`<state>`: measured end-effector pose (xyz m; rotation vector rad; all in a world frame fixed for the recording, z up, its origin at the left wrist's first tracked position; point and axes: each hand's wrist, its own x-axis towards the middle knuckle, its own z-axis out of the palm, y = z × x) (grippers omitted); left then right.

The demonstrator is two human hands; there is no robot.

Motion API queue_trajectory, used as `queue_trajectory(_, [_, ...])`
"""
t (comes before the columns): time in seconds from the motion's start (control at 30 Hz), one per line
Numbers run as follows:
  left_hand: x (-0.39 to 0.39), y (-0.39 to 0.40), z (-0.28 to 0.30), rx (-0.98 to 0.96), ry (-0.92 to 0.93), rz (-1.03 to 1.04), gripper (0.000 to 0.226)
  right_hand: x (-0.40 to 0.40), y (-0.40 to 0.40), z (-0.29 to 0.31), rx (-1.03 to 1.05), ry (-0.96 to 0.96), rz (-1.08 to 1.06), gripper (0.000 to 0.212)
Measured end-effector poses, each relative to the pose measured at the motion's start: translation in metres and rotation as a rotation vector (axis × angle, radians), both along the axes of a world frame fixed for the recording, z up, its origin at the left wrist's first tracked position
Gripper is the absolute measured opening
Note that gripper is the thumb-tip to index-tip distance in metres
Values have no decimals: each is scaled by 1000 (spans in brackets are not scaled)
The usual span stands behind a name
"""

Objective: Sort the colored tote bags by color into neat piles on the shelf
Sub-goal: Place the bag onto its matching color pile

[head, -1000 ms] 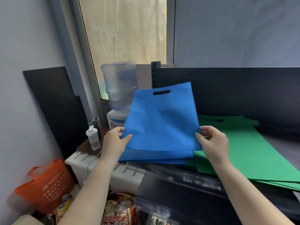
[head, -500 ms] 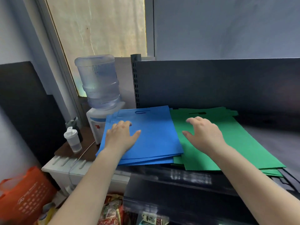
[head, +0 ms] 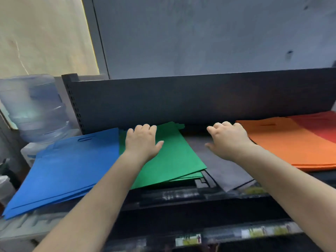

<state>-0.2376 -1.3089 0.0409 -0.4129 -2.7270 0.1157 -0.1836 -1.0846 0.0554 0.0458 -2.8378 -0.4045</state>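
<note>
now on the shelf (head: 200, 99), from left to right: blue pile (head: 69, 166), green pile (head: 172, 160), grey pile (head: 223, 168), orange pile (head: 291, 142), and at the far right edge a red pile (head: 320, 124) partly lying over the orange one. blue pile overhanging the shelf's left end, its near corner jutting out toward the viewer, cut-out handle at the far edge. green pile just beside it on the right, edges touching or overlapping slightly, layers fanned a little at the near right corner. grey pile between green and orange, flat, with darker sheets showing at its near left edge.

left hand (head: 142, 142) resting palm down on the far part of the green pile, fingers bent a little at the far edge, thumb spread to the right, holding nothing. right hand (head: 227, 140) over the far part of the grey pile, fingers loosely curled, thumb pointing left; cannot tell whether touching the fabric, nothing gripped.

off to the far left, a blurred water bottle (head: 34, 108) on a dispenser, beside the shelf's upright. below the shelf's near edge, blurred label strips (head: 254, 231).
</note>
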Motion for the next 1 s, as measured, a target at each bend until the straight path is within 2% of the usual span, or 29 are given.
queue_trajectory(0.2, [38,134,9,-41,63,-131,54,60,124,7,45,37,-127,49])
queue_trajectory(0.5, [88,320,10,20,88,-376,54,164,299,14,105,18,-375,58])
queue_trajectory(1.0, [151,612,4,5,68,-879,55,299,501,2,61,-70,-870,60])
